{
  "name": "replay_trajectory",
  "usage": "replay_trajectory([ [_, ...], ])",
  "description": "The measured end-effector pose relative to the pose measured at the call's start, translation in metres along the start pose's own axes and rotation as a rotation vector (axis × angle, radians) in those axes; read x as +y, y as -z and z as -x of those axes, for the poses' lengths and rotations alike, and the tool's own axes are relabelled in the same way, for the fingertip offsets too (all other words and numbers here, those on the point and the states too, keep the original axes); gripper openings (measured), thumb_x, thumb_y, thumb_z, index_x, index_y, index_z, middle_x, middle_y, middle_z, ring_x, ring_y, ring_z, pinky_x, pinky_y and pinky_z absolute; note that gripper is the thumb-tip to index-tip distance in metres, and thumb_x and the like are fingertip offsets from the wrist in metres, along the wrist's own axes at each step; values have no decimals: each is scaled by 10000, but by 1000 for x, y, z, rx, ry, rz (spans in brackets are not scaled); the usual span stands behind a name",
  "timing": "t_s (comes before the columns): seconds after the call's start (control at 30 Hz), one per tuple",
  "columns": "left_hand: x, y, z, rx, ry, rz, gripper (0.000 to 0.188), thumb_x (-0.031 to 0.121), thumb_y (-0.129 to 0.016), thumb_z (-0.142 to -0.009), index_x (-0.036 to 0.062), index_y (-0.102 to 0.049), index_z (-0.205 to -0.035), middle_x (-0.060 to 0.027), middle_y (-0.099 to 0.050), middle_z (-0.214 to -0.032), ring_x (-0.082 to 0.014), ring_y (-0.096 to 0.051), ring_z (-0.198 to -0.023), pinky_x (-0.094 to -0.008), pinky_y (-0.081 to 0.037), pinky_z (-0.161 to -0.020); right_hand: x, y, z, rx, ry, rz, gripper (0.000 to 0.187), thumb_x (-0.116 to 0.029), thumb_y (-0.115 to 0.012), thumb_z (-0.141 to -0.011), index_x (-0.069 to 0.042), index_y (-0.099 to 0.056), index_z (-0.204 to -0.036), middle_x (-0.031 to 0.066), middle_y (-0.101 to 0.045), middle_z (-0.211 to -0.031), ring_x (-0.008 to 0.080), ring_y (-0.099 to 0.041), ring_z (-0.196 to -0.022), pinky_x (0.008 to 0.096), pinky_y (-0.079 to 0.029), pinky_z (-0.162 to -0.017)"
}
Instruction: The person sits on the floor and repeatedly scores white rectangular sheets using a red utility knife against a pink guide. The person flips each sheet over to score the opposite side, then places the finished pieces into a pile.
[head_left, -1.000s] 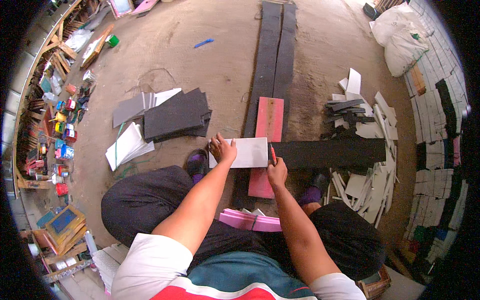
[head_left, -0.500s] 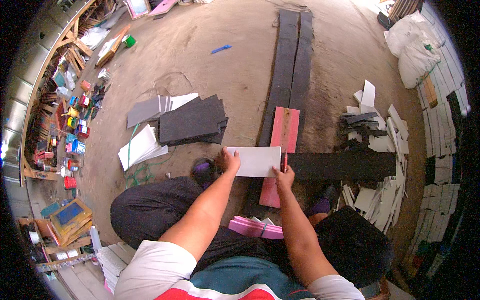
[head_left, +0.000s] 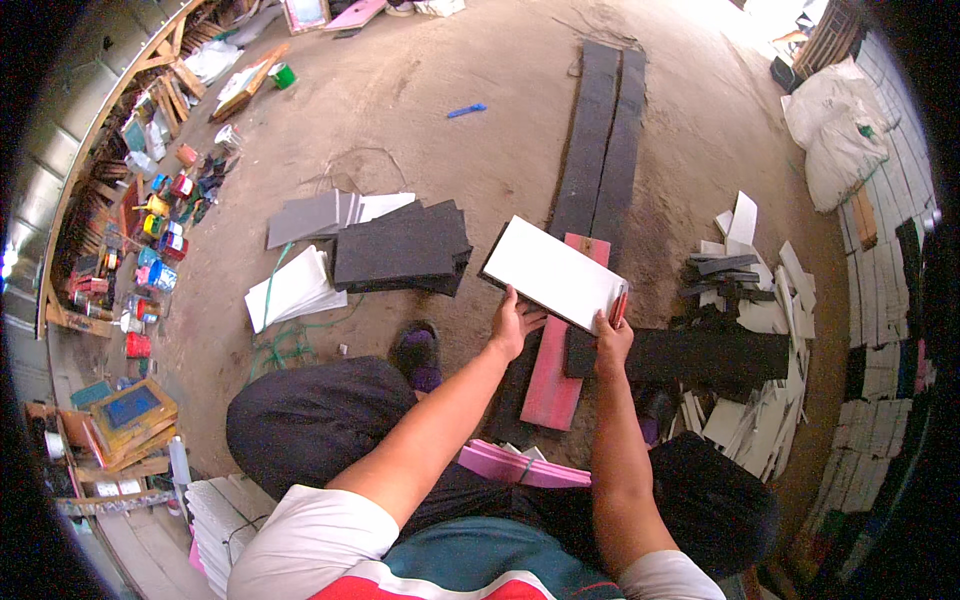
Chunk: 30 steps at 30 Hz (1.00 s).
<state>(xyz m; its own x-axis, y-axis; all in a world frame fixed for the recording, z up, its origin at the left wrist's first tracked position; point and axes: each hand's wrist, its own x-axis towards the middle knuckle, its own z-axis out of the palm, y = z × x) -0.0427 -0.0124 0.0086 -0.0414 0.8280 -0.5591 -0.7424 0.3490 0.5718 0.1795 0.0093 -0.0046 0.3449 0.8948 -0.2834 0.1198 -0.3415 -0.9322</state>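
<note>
A white rectangular foam-like sheet with a dark underside edge is held slanted above the floor. My left hand grips its near edge, thumb against the edge and fingers partly beneath. My right hand pinches the right corner and also holds a slim red tool, whose kind I cannot make out. Below the sheet lies a long pink board, partly covered. A wide black strip runs to the right from beside it.
Black sheets and white sheets lie at left. Two long black strips stretch away ahead. White offcuts pile up at right. Pink pieces rest between my legs. Paint cans line the left side; a blue tool lies ahead.
The white sheet has been lifted and turned, its left end now farther away. My left hand has shifted right along it, and the black strip's left end is uncovered.
</note>
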Motion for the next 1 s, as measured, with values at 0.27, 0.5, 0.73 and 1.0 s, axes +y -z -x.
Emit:
replay_trajectory([
  [0.27, 64, -2, 17, 428, -350, -1, 413, 397, -535, -1055, 87, -511, -1328, -91, -637, -1154, -249, -694, -849, -400, -610, -706, -29, -92, 14, -76, 29, -150, 266, -224, -645, -986, -30, -513, -1111, 78, -602, -862, 163, -611, -612, 339, -528, -448],
  [0.5, 142, 61, 10, 712, -507, 205, 412, 370, -491, -1077, 62, -455, -1349, -110, -631, -1146, -266, -672, -847, -399, -584, -693, -68, -158, 18, -159, -34, -195, 320, -212, -667, -965, -24, -512, -1172, 99, -604, -983, 216, -634, -707, 376, -556, -495],
  [0.73, 177, 100, 6, 1037, -515, 277, 524, 285, -592, -1039, 26, -354, -1428, -182, -575, -1267, -262, -654, -882, -377, -579, -684, -77, -177, 53, -304, -164, -297, 382, -189, -688, -943, -11, -489, -1215, 140, -601, -1005, 246, -644, -683, 414, -590, -475],
  [1.0, 104, 100, -26, 1037, -494, -80, 426, 357, -494, -1061, -35, -486, -1226, -218, -570, -1250, -382, -585, -1152, -478, -431, -1040, -31, -135, 31, -262, -80, -292, 209, -203, -630, -1001, -61, -545, -1129, 53, -565, -789, 150, -501, -484, 335, -434, -403],
])
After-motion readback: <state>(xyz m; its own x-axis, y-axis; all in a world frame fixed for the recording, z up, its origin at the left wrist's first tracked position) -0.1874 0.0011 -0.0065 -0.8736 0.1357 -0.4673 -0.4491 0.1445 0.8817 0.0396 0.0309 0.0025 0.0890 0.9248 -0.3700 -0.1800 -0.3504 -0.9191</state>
